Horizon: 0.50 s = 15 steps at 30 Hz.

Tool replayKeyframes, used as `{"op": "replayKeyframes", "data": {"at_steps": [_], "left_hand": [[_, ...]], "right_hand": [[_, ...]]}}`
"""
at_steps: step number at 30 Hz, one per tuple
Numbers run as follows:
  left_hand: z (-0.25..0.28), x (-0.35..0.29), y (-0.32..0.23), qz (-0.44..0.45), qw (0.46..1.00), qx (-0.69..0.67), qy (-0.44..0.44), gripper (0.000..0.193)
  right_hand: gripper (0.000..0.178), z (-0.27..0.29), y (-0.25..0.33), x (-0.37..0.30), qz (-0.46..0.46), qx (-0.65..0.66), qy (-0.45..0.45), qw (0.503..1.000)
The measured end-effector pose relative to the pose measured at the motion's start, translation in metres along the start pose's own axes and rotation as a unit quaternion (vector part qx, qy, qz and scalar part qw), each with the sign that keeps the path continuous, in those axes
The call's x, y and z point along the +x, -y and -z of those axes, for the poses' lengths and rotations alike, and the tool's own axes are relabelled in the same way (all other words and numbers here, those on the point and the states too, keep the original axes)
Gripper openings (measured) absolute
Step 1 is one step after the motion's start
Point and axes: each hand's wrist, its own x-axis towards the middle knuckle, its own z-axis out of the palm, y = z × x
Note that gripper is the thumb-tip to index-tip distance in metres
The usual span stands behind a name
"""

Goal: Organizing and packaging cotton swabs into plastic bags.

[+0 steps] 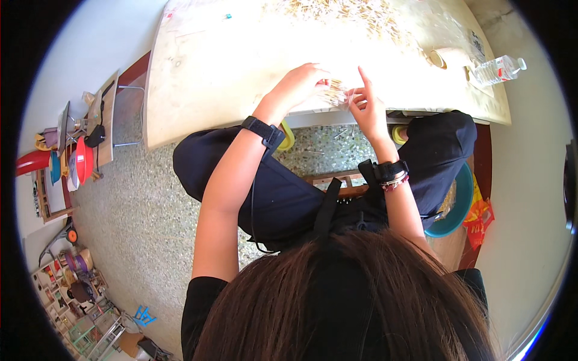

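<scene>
My left hand (301,85) is at the table's near edge, its fingers bent round a small bundle of thin tan sticks (333,93). Clear plastic (348,98), seemingly a small bag, lies about the sticks' right end. My right hand (369,111) pinches this plastic between thumb and bent fingers, while its index finger points up and away. Glare off the tabletop washes out the fingertips, so how far the sticks reach into the plastic is unclear. Black straps are round both wrists.
A large heap of similar sticks (355,15) lies at the table's (205,78) far side. To the right are a round tan container (438,58) on its side and a clear water bottle (498,71). Below the table's right end stands a teal basin (462,201) beside a red-and-yellow packet (478,219).
</scene>
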Motion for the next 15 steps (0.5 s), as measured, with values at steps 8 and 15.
{"op": "replayKeyframes", "data": {"at_steps": [8, 15], "left_hand": [[0.002, 0.001, 0.003, 0.026, 0.998, -0.058, 0.025, 0.011], [0.002, 0.002, 0.008, 0.031, 0.996, -0.074, 0.048, 0.010]], "right_hand": [[0.065, 0.000, 0.001, 0.003, 0.003, -0.035, -0.005, 0.999], [0.061, 0.018, -0.001, 0.005, -0.022, -0.018, 0.009, 1.000]]}}
